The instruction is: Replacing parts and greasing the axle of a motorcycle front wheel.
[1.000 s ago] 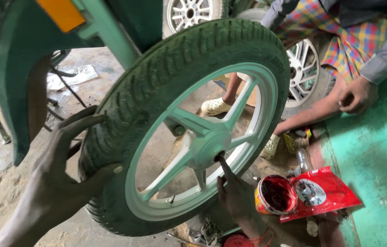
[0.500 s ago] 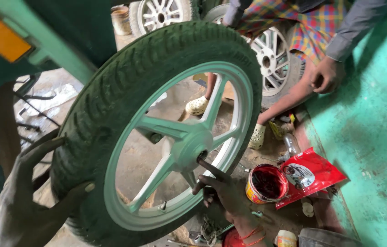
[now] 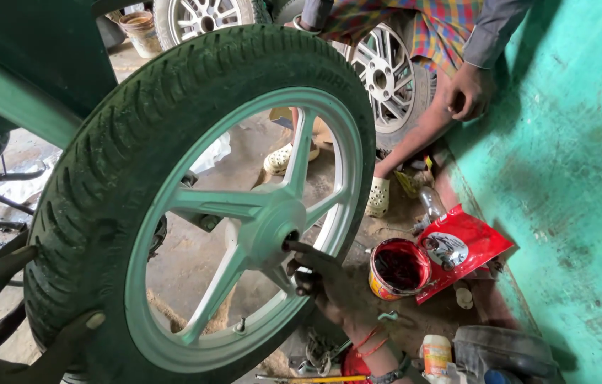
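A dark tyre (image 3: 102, 163) on a pale green spoked wheel (image 3: 244, 220) stands upright and fills the view. My left hand (image 3: 2, 320) grips the tyre's tread at the lower left, thumb on the sidewall. My right hand (image 3: 329, 284), smeared dark, reaches from below; one finger presses on the hub's centre hole (image 3: 288, 242) while the others curl. It holds nothing that I can see. An open tin of dark red grease (image 3: 397, 269) stands on the ground just right of that hand.
A red pouch (image 3: 468, 245) lies by the tin. Another person sits at the top right, hand (image 3: 468, 89) on a leg, cream clogs (image 3: 379, 195) on. Two more wheels (image 3: 386, 78) stand behind. A green wall (image 3: 571, 178) is right, green vehicle body (image 3: 24, 64) left.
The view has swung left and down, so the wheel sits further right and larger. My left hand slid lower on the tyre. My right hand stays at the hub.
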